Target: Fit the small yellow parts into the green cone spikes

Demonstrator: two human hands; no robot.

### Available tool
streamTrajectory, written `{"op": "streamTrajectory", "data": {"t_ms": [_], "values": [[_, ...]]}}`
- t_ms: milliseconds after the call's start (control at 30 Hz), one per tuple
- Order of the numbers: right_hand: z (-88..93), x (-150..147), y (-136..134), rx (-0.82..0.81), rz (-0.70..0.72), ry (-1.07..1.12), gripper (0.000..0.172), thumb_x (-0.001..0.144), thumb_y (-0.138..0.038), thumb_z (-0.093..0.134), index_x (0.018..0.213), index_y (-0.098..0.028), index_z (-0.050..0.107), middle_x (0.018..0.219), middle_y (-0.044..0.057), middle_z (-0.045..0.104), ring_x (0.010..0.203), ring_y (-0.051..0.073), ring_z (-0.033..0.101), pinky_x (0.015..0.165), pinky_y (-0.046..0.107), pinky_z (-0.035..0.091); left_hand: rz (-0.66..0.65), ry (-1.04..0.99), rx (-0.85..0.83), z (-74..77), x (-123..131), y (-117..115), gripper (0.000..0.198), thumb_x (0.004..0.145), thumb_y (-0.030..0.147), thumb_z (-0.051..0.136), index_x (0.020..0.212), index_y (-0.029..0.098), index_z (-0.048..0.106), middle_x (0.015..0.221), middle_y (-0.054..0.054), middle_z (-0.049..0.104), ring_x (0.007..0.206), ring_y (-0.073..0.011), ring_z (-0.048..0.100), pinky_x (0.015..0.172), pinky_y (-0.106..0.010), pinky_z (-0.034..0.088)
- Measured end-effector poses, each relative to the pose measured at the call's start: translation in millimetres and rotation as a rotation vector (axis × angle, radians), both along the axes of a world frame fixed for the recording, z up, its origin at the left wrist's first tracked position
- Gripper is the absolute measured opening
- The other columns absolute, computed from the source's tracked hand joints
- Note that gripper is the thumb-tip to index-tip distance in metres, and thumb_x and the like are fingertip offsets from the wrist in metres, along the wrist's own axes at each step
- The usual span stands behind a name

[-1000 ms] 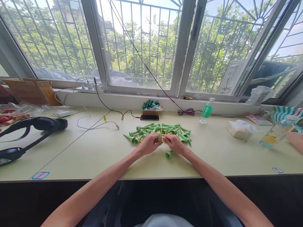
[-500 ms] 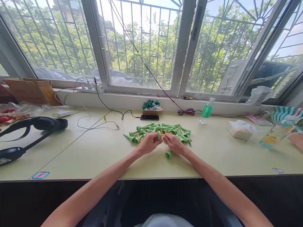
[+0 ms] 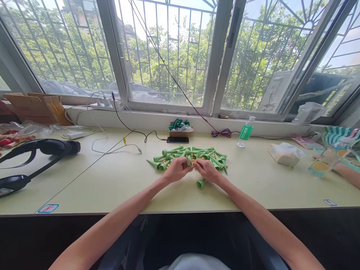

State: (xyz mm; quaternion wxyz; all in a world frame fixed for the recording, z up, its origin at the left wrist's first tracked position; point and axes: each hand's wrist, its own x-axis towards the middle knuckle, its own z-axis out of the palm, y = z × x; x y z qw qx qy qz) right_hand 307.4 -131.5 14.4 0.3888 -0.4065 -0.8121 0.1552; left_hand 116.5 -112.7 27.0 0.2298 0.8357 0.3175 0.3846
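Note:
My left hand [image 3: 179,170] is closed around a small green cone [image 3: 188,161], its tip upward between thumb and fingers. Close beside it, my right hand [image 3: 206,169] is pinched at the cone's lower edge; whatever small piece its fingertips hold is hidden. Beyond both hands spreads a heap of green cones [image 3: 173,150], hollow at the wide end, with small tan pieces among them. One separate green cone [image 3: 200,183] lies just below my right hand, its open end facing me.
A phone [image 3: 177,140] and a small box [image 3: 180,132] stand behind the heap. Rightward are a water bottle [image 3: 245,132], a tissue pack [image 3: 285,154] and another person's arm [image 3: 347,173]. A black headset [image 3: 42,150] and cables [image 3: 115,150] lie on the left.
My hands stay almost in place, with the cone in my left hand tilting slightly. At the far right, the other person's arm has shifted.

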Motion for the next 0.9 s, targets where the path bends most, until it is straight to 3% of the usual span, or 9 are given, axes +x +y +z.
{"op": "streamTrajectory", "data": {"t_ms": [167, 267, 433, 533, 700, 900], "values": [[3.0, -0.4, -4.0, -0.025, 0.054, 0.080, 0.026, 0.094, -0.041, 0.048, 0.101, -0.017, 0.055, 0.067, -0.001, 0.058, 0.053, 0.011, 0.045, 0.054, 0.023, 0.038, -0.020, -0.135, -0.253, 6.1, -0.6, -2.3, 0.032, 0.077, 0.045, 0.068, 0.077, 0.013, 0.066, 0.058, 0.000, 0.054, 0.050, -0.0078, 0.045, 0.046, -0.019, 0.037], [2.1, -0.5, -3.8, -0.016, 0.052, 0.105, 0.027, 0.093, -0.041, 0.050, 0.106, -0.018, 0.054, 0.075, 0.003, 0.062, 0.058, 0.013, 0.052, 0.057, 0.024, 0.043, -0.046, -0.187, -0.421, 11.6, -1.7, -4.7, 0.036, 0.075, 0.048, 0.070, 0.077, 0.013, 0.065, 0.055, 0.002, 0.051, 0.043, -0.0061, 0.041, 0.039, -0.018, 0.032], [0.2, -0.5, -2.3, -0.007, 0.055, 0.101, 0.025, 0.095, -0.041, 0.049, 0.103, -0.018, 0.057, 0.078, 0.004, 0.064, 0.065, 0.014, 0.057, 0.063, 0.026, 0.046, -0.075, -0.185, -0.501, 12.9, -3.9, -4.7, 0.037, 0.070, 0.047, 0.074, 0.078, 0.013, 0.063, 0.059, 0.002, 0.052, 0.042, -0.0058, 0.043, 0.037, -0.018, 0.033], [-0.1, -0.2, -2.2, -0.008, 0.057, 0.063, 0.025, 0.096, -0.041, 0.047, 0.096, -0.018, 0.058, 0.070, 0.001, 0.060, 0.060, 0.013, 0.051, 0.059, 0.024, 0.042, -0.075, -0.139, -0.475, 9.9, -4.5, -3.0, 0.036, 0.070, 0.046, 0.074, 0.078, 0.013, 0.063, 0.059, 0.001, 0.054, 0.044, -0.0066, 0.044, 0.038, -0.018, 0.033], [-0.3, 0.1, -1.6, 0.016, 0.047, 0.020, 0.034, 0.098, -0.040, 0.040, 0.074, -0.018, 0.052, 0.062, -0.002, 0.052, 0.056, 0.011, 0.043, 0.057, 0.023, 0.035, -0.086, -0.037, -0.249, 4.9, -3.0, -2.3, 0.027, 0.076, 0.040, 0.068, 0.074, 0.013, 0.062, 0.061, 0.000, 0.056, 0.056, -0.0103, 0.052, 0.051, -0.021, 0.041], [-2.9, 0.6, 1.0, 0.064, 0.006, -0.039, 0.042, 0.099, -0.039, 0.036, 0.062, -0.019, 0.039, 0.057, -0.003, 0.044, 0.053, 0.010, 0.036, 0.055, 0.024, 0.028, -0.055, 0.084, -0.023, 0.7, 0.0, -3.2, 0.020, 0.078, 0.029, 0.066, 0.066, 0.015, 0.058, 0.060, 0.002, 0.053, 0.054, -0.0093, 0.045, 0.052, -0.022, 0.038]]}}
